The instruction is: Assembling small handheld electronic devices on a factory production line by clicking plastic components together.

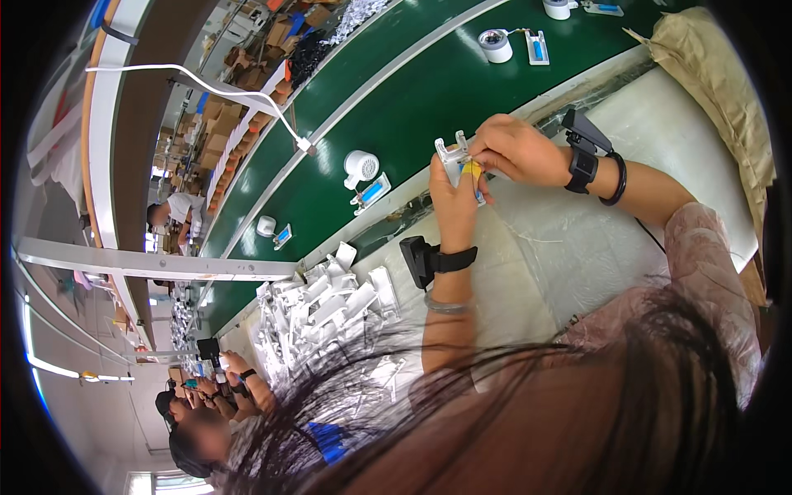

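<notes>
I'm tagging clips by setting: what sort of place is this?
Probably a factory assembly line: a green conveyor belt carries round white devices, and loose white plastic parts lie heaped beside it.

No legible lettering or numbers.

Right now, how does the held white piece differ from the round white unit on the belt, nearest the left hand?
The white piece has prongs at one end; the round white unit is drum-shaped with a dotted face. The left hand grips the white piece, while the round white unit sits on the belt. Both are white.
</notes>
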Action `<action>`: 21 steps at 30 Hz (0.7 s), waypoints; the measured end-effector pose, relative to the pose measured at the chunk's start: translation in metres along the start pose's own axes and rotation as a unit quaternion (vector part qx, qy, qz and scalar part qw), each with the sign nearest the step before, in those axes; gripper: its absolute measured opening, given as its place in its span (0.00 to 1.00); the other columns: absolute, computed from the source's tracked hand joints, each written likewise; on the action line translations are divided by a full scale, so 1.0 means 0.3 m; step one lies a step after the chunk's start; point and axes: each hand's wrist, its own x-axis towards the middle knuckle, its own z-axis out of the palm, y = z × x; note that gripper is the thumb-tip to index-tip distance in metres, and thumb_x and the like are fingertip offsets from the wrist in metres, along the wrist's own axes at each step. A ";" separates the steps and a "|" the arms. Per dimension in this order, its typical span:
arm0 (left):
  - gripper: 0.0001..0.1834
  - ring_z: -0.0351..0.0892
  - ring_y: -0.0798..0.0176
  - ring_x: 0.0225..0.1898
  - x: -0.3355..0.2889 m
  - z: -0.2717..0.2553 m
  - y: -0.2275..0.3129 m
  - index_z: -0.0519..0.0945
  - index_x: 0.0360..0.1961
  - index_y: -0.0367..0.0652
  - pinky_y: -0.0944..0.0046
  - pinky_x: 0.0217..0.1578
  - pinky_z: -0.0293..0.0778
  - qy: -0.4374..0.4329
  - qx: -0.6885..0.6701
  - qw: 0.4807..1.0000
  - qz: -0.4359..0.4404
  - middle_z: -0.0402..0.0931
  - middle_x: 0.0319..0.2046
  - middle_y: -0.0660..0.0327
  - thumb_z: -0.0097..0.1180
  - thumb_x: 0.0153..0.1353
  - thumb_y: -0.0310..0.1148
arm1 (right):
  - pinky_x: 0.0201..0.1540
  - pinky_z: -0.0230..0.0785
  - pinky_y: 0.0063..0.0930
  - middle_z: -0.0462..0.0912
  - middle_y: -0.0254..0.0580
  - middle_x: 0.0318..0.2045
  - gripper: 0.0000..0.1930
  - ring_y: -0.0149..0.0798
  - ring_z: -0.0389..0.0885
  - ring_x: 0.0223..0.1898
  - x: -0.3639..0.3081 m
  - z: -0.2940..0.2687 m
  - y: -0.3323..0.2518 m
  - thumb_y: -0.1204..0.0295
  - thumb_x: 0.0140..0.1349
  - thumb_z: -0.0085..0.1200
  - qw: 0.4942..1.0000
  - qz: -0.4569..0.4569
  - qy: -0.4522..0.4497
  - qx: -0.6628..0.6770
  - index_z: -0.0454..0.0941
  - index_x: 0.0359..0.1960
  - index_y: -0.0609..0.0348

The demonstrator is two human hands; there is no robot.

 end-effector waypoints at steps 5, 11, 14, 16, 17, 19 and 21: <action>0.17 0.74 0.69 0.22 -0.002 -0.005 -0.008 0.66 0.51 0.39 0.68 0.20 0.75 -0.013 0.009 0.999 0.037 0.74 0.29 0.59 0.41 0.60 0.22 | 0.43 0.70 0.36 0.79 0.40 0.33 0.08 0.46 0.77 0.40 -0.003 -0.003 -0.002 0.74 0.56 0.60 0.998 -0.048 0.028 -0.039 0.78 0.37 0.55; 0.20 0.74 0.69 0.24 -0.008 -0.002 -0.008 0.64 0.54 0.38 0.68 0.22 0.75 -0.026 0.015 0.998 0.061 0.74 0.31 0.59 0.40 0.59 0.20 | 0.42 0.71 0.36 0.77 0.40 0.35 0.09 0.45 0.76 0.40 -0.008 -0.006 -0.002 0.75 0.52 0.61 0.994 -0.077 0.054 -0.060 0.80 0.36 0.55; 0.20 0.74 0.70 0.24 -0.009 0.001 0.002 0.64 0.54 0.37 0.68 0.22 0.75 -0.024 0.022 0.997 0.066 0.73 0.31 0.59 0.40 0.58 0.19 | 0.42 0.71 0.36 0.77 0.40 0.36 0.10 0.45 0.76 0.40 -0.009 -0.003 0.002 0.76 0.51 0.61 0.992 -0.092 0.061 -0.063 0.80 0.36 0.55; 0.16 0.71 0.74 0.22 -0.009 0.008 0.004 0.67 0.49 0.38 0.73 0.20 0.71 -0.012 0.003 0.998 0.066 0.71 0.28 0.64 0.46 0.59 0.20 | 0.42 0.71 0.36 0.77 0.40 0.35 0.10 0.45 0.76 0.40 -0.011 -0.003 0.002 0.76 0.50 0.61 0.991 -0.096 0.064 -0.068 0.80 0.36 0.55; 0.16 0.71 0.74 0.22 -0.008 0.005 0.002 0.67 0.49 0.38 0.73 0.20 0.71 -0.012 0.003 0.998 0.066 0.71 0.28 0.64 0.46 0.59 0.20 | 0.42 0.70 0.36 0.76 0.40 0.35 0.10 0.45 0.76 0.39 -0.012 -0.006 0.002 0.76 0.50 0.61 0.991 -0.098 0.060 -0.066 0.80 0.36 0.55; 0.16 0.70 0.75 0.22 -0.007 0.002 -0.002 0.67 0.49 0.39 0.73 0.20 0.71 -0.018 0.008 0.998 0.058 0.71 0.28 0.65 0.46 0.58 0.20 | 0.42 0.70 0.36 0.76 0.40 0.34 0.10 0.45 0.76 0.39 -0.011 -0.008 0.000 0.76 0.50 0.61 0.991 -0.100 0.056 -0.063 0.80 0.36 0.55; 0.16 0.70 0.75 0.22 -0.005 0.004 -0.002 0.67 0.49 0.39 0.74 0.20 0.71 -0.015 0.014 0.998 0.056 0.71 0.28 0.65 0.46 0.58 0.20 | 0.41 0.70 0.36 0.76 0.40 0.34 0.10 0.45 0.76 0.39 -0.012 -0.010 0.000 0.77 0.50 0.61 0.992 -0.097 0.057 -0.065 0.80 0.35 0.55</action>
